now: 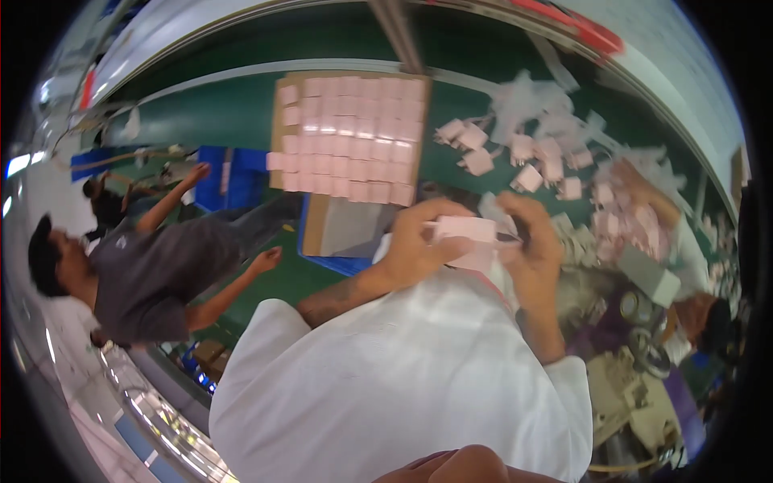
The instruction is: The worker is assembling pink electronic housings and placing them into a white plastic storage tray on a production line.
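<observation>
In front of my chest, a small pale pink box (pixel 467 229) is held between my two hands. My left hand (pixel 415 245) is closed on its left end, fingers behind and thumb in front. At the opposite end, my right hand (pixel 533 245) has thumb and fingers curled in on the box's edge. A whitish, see-through piece, like thin plastic, shows near the right fingers; its kind is unclear. Below the box another pink surface shows, partly covered by the left thumb. Beyond my hands, rows of similar pink boxes (pixel 362 129) lie on a brown cardboard sheet.
Several pink plug adapters (pixel 527 179) lie loose on the green table at the right, beside crumpled clear plastic bags (pixel 527 105). Another person's hand (pixel 640 193) reaches among them. A blue-edged carton (pixel 350 229) stands beyond my left forearm. A person in a dark shirt (pixel 177 274) is at the left.
</observation>
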### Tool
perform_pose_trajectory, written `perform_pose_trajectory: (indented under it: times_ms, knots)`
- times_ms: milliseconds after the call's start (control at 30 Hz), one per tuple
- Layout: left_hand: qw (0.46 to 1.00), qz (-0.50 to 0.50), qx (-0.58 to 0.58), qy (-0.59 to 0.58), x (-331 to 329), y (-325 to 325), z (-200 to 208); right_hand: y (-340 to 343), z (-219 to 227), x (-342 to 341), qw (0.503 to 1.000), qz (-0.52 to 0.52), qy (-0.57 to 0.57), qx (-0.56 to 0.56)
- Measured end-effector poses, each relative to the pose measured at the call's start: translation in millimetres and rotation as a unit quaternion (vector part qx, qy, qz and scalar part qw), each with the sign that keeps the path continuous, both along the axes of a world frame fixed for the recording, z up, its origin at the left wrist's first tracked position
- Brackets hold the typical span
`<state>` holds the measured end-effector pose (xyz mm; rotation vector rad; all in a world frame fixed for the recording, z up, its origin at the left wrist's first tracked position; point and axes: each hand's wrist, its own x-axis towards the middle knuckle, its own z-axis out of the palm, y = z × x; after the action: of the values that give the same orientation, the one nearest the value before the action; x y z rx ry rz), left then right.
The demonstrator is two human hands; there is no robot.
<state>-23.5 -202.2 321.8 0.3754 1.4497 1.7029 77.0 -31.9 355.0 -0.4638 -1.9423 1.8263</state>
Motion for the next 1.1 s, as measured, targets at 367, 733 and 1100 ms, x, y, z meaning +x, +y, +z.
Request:
perform_pose_trajectory:
  times_ms: [367, 733, 1100]
  knots:
    - [0.988, 0.044, 0.06, -0.132, -8.3, -9.2, -58.5, 10.9, 46.4, -38.7, 0.972, 0.211, 0.029, 0.104]
    - [0.939, 0.056, 0.131, -0.314, -8.1, -2.1, -23.7, -17.9, -2.1, -13.6, 0.994, -0.006, -0.046, 0.098]
    - [0.993, -0.042, 0.082, 0.077, -10.5, -0.5, -13.7, -17.4, 6.4, 3.3, 0.991, 0.033, -0.091, 0.094]
